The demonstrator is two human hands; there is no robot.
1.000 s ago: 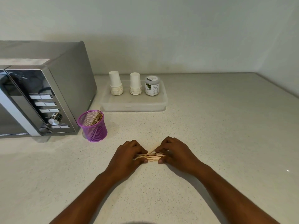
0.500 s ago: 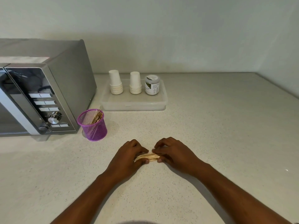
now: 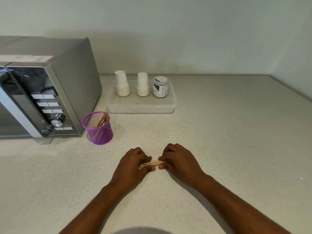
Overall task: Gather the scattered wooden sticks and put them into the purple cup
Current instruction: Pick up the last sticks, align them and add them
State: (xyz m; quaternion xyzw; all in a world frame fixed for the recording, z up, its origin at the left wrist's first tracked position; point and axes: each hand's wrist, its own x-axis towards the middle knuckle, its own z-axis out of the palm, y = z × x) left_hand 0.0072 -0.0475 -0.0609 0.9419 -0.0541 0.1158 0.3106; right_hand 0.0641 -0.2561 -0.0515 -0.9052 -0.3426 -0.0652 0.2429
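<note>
Both hands grip one bundle of thin pale wooden sticks (image 3: 154, 163) on the counter: left hand (image 3: 133, 163) clasps its left end, right hand (image 3: 179, 162) its right. Up and left of them, the purple mesh cup (image 3: 98, 128) already holds sticks; this bundle seems the last.

- Kitchenette or break area was indicated.
- A microwave (image 3: 42, 92) was set on a speckled counter (image 3: 219, 141).
- Stacked paper cups (image 3: 122, 86) were kept in a tray (image 3: 141, 107).
</note>
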